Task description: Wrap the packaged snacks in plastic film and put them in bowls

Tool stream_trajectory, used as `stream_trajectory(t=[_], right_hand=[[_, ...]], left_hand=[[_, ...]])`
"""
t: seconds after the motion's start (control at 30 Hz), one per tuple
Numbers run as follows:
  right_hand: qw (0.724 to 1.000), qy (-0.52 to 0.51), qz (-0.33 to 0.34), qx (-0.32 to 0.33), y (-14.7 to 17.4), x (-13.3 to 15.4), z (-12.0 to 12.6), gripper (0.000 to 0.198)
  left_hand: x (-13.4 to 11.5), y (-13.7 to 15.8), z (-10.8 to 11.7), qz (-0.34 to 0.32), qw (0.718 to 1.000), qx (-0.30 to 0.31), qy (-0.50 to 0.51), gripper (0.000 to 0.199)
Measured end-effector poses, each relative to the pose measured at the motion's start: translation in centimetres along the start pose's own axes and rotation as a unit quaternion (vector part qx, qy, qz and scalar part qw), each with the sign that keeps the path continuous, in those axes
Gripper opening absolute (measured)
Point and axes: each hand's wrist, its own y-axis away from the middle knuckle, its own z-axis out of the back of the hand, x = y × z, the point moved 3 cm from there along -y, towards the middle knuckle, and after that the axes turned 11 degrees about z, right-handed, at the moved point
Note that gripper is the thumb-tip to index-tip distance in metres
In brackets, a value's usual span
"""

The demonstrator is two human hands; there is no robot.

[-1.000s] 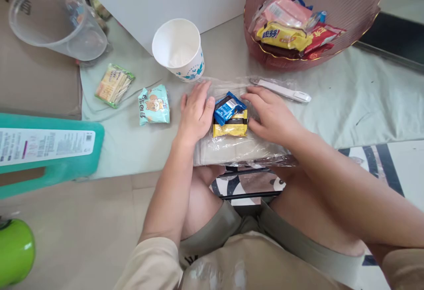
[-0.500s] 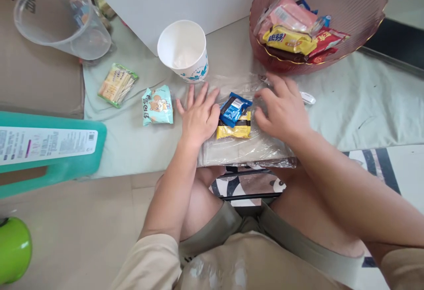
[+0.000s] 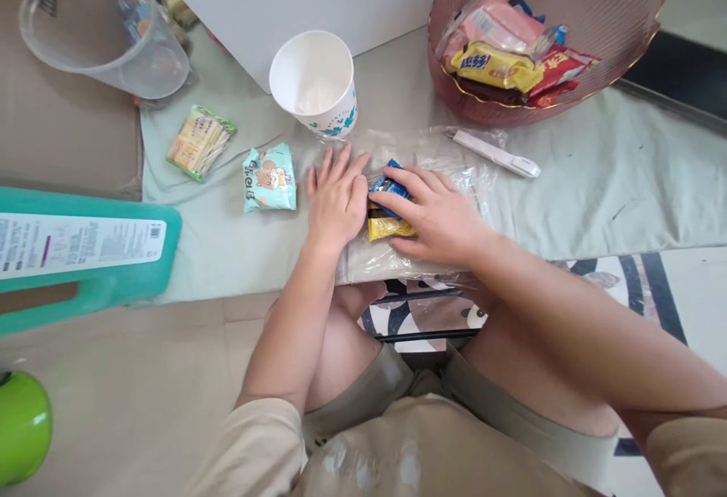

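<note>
My left hand lies flat, fingers spread, on the left part of a clear plastic bag. My right hand is stretched over the bag's middle, its fingertips on a blue snack packet and beside a yellow snack packet. The blue packet partly overlaps the yellow one, and my fingers hide some of both. Just beyond my left hand stands a white paper cup with a blue leaf print. A light-blue snack packet lies to that hand's left.
A white utility knife lies beyond my right hand. Behind it stands a pink ribbed bowl of wrapped snacks. At left are a green-edged packet, a clear plastic cup on its side and a teal container.
My right hand has moved left and nearer, from beside the packets onto them, uncovering the utility knife. The left hand stays nearly where it was.
</note>
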Motion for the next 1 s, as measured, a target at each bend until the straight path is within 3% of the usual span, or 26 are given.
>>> stream_trajectory(t=[0.17,0.5,0.67,0.83,1.0], right_hand=[[0.999,-0.04,-0.033,-0.006,-0.1,-1.1,0.1,0.08],[0.99,-0.138,-0.001,-0.04,0.7,-2.1,1.2,0.054],[0.998,-0.054,0.015,-0.02,0.6,-1.0,1.2,0.047],[1.0,0.005,0.003,0.01,0.0,0.1,0.3,0.057],[0.99,-0.135,0.002,-0.033,0.1,-1.2,0.8,0.053]], left_hand=[[-0.3,0.0,0.0,0.013,1.0,0.006,-0.028,0.056],[-0.3,0.0,0.0,0.014,0.999,0.0,-0.036,0.057],[-0.4,0.0,0.0,0.015,0.998,0.001,-0.054,0.057],[-0.5,0.1,0.1,0.007,0.998,-0.006,-0.063,0.056],[-0.4,0.1,0.1,0.008,0.997,-0.015,-0.069,0.056]])
